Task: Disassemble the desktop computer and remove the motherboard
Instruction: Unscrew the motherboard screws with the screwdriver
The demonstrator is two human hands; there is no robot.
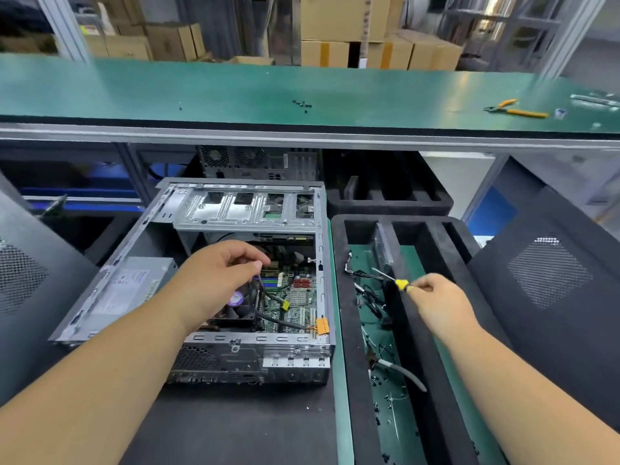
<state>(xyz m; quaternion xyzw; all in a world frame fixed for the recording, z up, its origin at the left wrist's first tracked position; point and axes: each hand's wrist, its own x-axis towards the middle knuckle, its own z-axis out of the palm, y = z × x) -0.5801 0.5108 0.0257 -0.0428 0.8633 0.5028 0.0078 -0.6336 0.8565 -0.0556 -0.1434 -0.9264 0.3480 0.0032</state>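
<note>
case [201,263] open, motherboard [295,303] still seated: left hand [221,273] pinches a cable [265,293], right hand [436,297] grips a screwdriver [392,280].

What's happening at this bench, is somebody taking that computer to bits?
Yes. A person is stripping an open desktop case lying on its side. Their left hand reaches inside and pinches a dark cable above the motherboard, which is still mounted in the case. Their right hand holds a yellow-handled screwdriver over a black foam tray to the right, where loose wires and small screws lie.
</note>
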